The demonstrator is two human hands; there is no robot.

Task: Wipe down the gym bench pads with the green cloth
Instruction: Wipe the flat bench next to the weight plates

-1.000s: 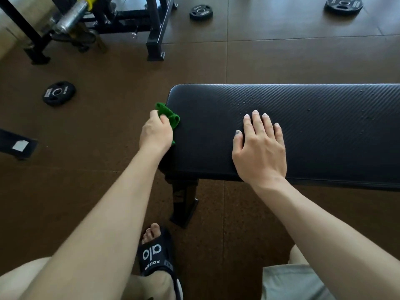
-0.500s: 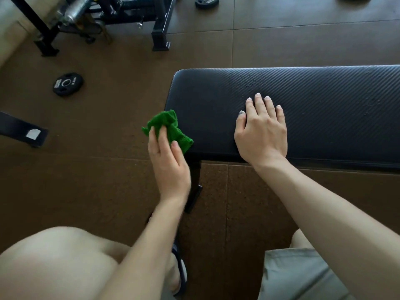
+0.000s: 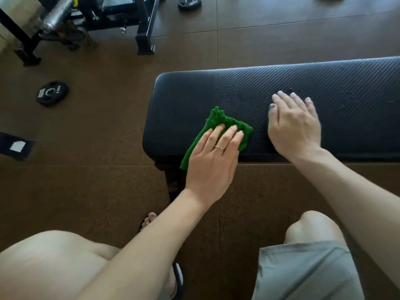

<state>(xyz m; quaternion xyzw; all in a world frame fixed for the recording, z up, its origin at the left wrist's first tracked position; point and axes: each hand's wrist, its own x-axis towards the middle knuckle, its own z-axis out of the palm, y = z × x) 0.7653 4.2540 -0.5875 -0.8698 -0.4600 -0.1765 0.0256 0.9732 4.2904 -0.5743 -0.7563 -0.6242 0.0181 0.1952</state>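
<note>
A black textured bench pad [image 3: 216, 92] runs from the middle of the view to the right edge. The green cloth [image 3: 218, 123] lies on the pad's near left corner, partly draped over the front edge. My left hand [image 3: 213, 161] presses flat on the cloth with straight fingers. My right hand [image 3: 294, 126] rests flat on the pad to the right of the cloth, fingers spread and straight. Small specks mark the pad surface beyond my right hand.
Brown rubber floor tiles surround the bench. A small weight plate [image 3: 52, 94] lies on the floor at left, another [image 3: 189, 3] at the top. A black rack frame [image 3: 142, 29] with a barbell end [image 3: 54, 16] stands at top left. My knees and a sandalled foot are below.
My left hand moved the cloth from the pad's left end, off its corner, and now onto the top near the front edge. My right hand stays flat on the pad.
</note>
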